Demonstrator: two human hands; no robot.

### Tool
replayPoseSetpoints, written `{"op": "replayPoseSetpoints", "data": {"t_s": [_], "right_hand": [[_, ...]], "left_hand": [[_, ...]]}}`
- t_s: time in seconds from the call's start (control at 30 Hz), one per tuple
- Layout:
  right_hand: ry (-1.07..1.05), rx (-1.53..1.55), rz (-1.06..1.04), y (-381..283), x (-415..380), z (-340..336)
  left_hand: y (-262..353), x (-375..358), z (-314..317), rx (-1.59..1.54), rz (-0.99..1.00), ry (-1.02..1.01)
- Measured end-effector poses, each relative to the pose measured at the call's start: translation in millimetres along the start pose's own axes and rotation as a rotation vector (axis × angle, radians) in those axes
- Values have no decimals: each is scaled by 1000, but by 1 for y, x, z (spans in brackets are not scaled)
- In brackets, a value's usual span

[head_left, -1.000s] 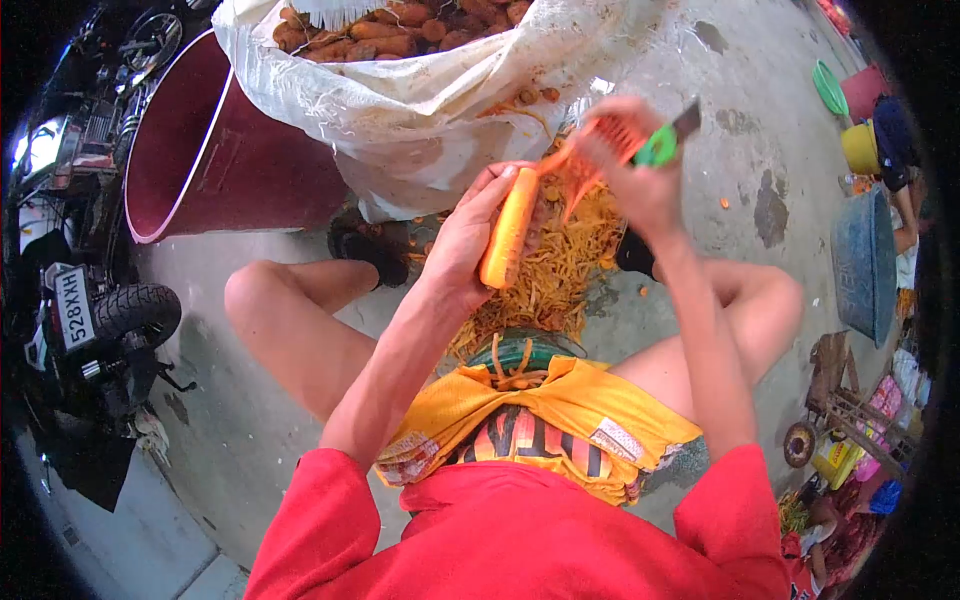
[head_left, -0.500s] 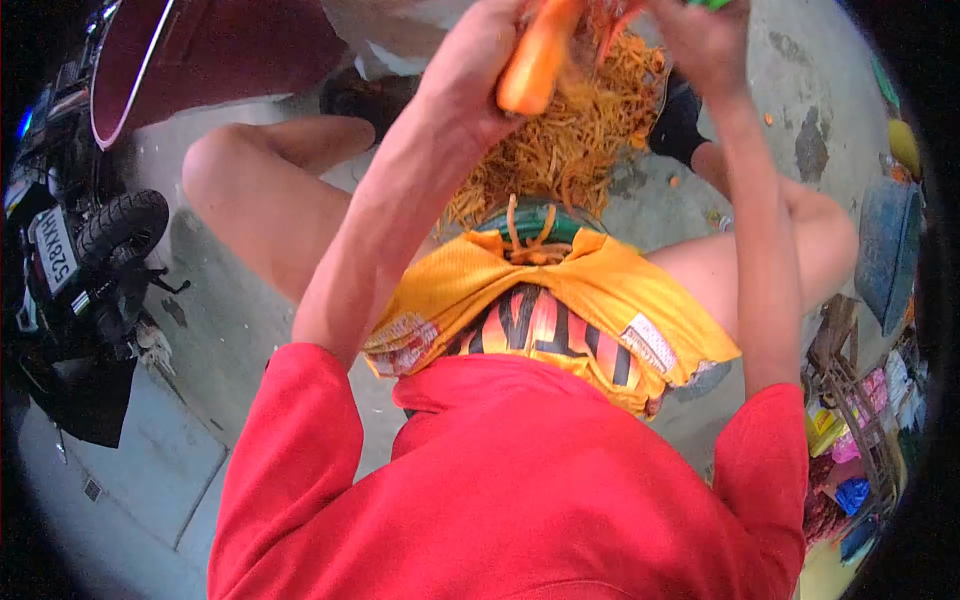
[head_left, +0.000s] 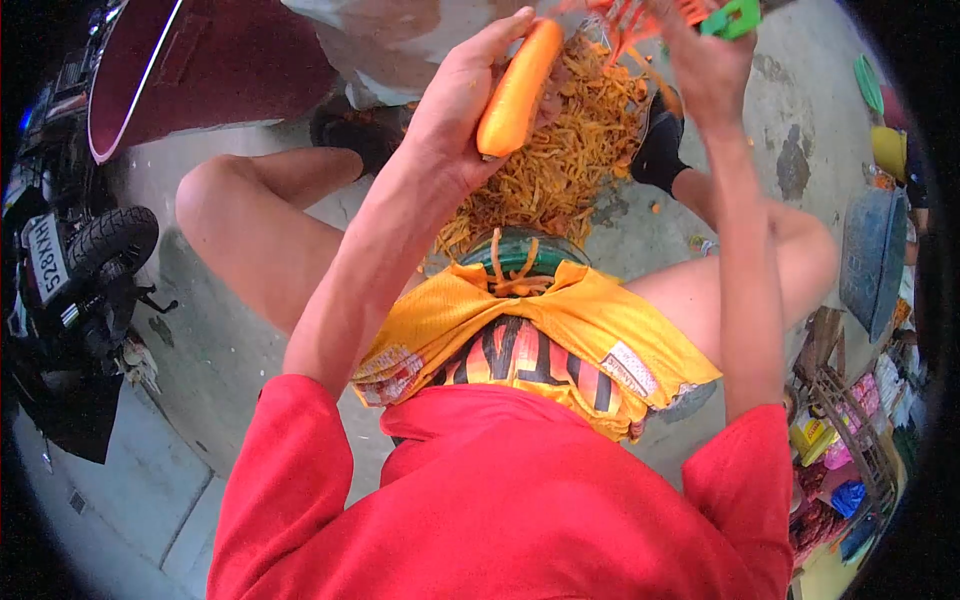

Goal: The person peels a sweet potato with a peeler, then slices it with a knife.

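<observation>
My left hand (head_left: 462, 100) grips a smooth, peeled orange carrot (head_left: 520, 90), held tilted with its lower end toward me. At the top right, my right hand (head_left: 712, 75) is closed around a peeler (head_left: 735, 18) with a green end and a slotted red-orange part; motion blurs it. The peeler is apart from the carrot, up and to its right. Below both hands lies a heap of carrot peelings (head_left: 550, 190). A green rounded container (head_left: 545, 255) sits between my legs, with a few strips hanging over its near side.
A motorcycle wheel (head_left: 115, 245) stands at the left, beneath a large dark red tub (head_left: 210, 70). To the right are a blue-grey basin (head_left: 872, 260) and a metal rack (head_left: 850, 430) among bags and clutter. My bent legs flank the heap on the concrete floor.
The peeler has moved away from the carrot, up and to the right. The carrot has shifted slightly left and lower, and more of it shows.
</observation>
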State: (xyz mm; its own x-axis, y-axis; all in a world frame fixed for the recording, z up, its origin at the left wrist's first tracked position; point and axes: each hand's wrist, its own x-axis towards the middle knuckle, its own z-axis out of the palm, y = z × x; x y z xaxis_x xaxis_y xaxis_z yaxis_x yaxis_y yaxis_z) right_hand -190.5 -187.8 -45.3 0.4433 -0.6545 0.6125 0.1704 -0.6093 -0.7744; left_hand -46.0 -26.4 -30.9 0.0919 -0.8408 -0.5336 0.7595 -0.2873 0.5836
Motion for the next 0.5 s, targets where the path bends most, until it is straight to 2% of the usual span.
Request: {"op": "replayPoseSetpoints", "data": {"t_s": [0.07,0.13,0.17,0.2,0.27,0.33,0.4,0.47,0.5], "right_hand": [[21,77,-13,-27,-13,15],[-255,47,-123,-37,-17,19],[-180,-20,-150,-18,-8,16],[-58,64,28,-4,-3,7],[-53,-127,69,5,12,-21],[-77,-78,122,-7,-3,-17],[-99,-18,186,-29,-17,-5],[-328,47,-56,-45,-24,10],[-288,48,17,-29,-24,8]], "left_hand": [[-4,1,2,-65,61,-3],[-5,4,5,-136,64,1],[-9,6,-1,-204,55,-43],[-14,9,-11,-206,41,-53],[-14,17,-29,-235,-44,-285],[-12,15,-22,-212,-16,-275],[-13,13,-10,-138,25,-24],[-10,12,-9,-92,8,-83],[-13,11,-6,-71,60,-62]]}}
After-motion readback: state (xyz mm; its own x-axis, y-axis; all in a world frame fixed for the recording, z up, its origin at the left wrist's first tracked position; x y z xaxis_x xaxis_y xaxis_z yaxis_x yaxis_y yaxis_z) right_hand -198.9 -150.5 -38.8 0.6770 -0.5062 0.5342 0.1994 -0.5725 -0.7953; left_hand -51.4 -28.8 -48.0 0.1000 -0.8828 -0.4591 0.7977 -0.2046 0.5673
